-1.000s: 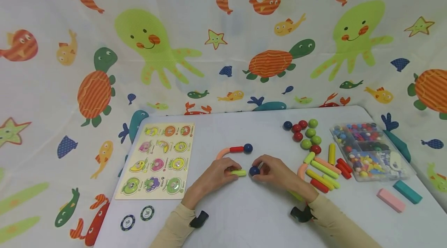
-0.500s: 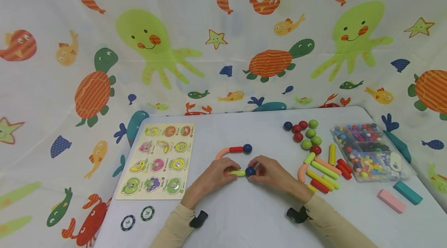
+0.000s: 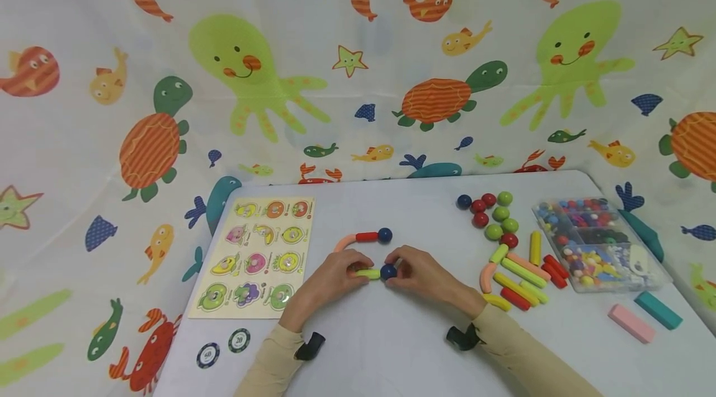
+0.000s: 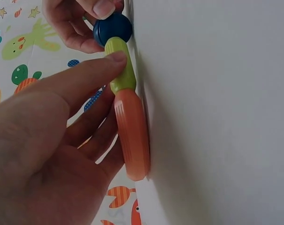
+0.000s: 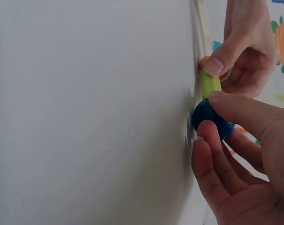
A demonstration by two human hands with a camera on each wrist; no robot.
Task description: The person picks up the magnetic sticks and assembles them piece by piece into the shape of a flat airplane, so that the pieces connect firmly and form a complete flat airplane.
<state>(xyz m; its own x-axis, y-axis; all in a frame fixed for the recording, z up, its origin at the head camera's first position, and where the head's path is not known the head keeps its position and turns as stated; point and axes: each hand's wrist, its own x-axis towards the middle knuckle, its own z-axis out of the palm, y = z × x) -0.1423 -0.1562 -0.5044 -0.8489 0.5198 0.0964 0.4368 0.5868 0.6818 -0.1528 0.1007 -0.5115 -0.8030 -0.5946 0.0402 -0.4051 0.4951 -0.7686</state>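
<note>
My left hand (image 3: 342, 274) pinches a short light green building stick (image 4: 126, 77) between thumb and fingers. An orange building stick (image 4: 132, 136) is joined to its near end, beside the fingers. At the green stick's other end sits a dark blue ball (image 5: 205, 112), touching it, and my right hand (image 3: 422, 276) grips that ball with thumb and fingertips. Just beyond the hands lie a curved orange piece (image 3: 345, 241), a red stick (image 3: 367, 237) and a second blue ball (image 3: 385, 235) in a row. The left hand hides whether this row joins the held sticks.
A fruit puzzle board (image 3: 258, 254) lies left, with two round chips (image 3: 239, 340) below it. On the right are several loose balls (image 3: 500, 214), several coloured sticks (image 3: 523, 269), a clear compartment box of beads (image 3: 601, 245), and pink (image 3: 632, 322) and teal blocks (image 3: 659, 310).
My right hand has brought the blue ball leftward against the green stick's end. Both hands have since shifted slightly left, and the row with the red stick has shifted left too.
</note>
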